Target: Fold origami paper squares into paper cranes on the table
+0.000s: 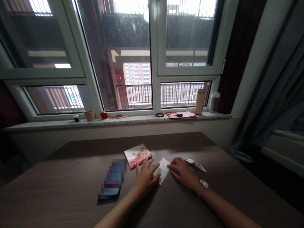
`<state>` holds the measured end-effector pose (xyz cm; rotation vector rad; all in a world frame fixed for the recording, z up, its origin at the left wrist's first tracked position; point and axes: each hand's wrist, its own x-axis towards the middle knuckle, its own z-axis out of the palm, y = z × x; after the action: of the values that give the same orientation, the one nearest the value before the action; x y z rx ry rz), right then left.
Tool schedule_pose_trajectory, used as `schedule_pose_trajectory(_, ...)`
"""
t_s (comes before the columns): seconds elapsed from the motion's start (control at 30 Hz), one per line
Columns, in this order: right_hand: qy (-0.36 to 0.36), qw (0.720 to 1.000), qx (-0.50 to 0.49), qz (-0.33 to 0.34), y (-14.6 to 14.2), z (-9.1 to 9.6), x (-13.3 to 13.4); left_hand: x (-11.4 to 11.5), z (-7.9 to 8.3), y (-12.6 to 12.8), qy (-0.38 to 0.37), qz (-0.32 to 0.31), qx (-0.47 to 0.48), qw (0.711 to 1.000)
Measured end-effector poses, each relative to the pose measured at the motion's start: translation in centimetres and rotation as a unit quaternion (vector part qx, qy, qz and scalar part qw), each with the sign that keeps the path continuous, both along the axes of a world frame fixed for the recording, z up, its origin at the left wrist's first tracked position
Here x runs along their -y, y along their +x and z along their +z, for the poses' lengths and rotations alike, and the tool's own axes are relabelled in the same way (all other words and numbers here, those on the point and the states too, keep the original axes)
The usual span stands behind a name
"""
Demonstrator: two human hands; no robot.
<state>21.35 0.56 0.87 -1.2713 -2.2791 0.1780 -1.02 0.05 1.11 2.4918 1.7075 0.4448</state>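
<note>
A small white sheet of paper (162, 172) with a red edge lies on the brown table between my hands. My left hand (145, 177) rests at its left side, fingers spread, with thumb and forefinger touching the paper. On the right edge, the bent fingers of my right hand (182, 171) are close together and grip the paper. A stack of red and white printed leaflets (138, 155) lies just beyond my left fingers. Beside my right hand sits a folded paper bow (195, 164). Another paper piece (203, 183) is tied to my right wrist with string.
A dark, pixelated flat object (113, 180) lies left of my left arm. Along the windowsill (142, 119) stand a paper cup (89, 116), a red thread spool (104, 115), a tan bottle (199, 102) and a white bottle (214, 102). Black scissors (180, 115) rest on more leaflets.
</note>
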Motion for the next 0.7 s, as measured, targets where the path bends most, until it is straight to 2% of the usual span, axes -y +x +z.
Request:
schedule_pose_trajectory(0.13, 0.008, 1.0, 0.001, -0.002, -0.17, -0.17, 0.2, 0.08, -0.12, -0.09, 0.012, -0.014, 0.002, 1.0)
schedule_pose_trajectory(0.37, -0.007, 0.998, -0.039, 0.058, -0.23, -0.36, 0.15, -0.02, -0.27, -0.18, 0.007, -0.03, 0.018, 0.999)
schedule_pose_trajectory(0.7, 0.008, 0.999, 0.004, 0.042, -0.51, -0.01, 0.45, 0.07, -0.04, -0.01, 0.008, -0.034, 0.024, 0.999)
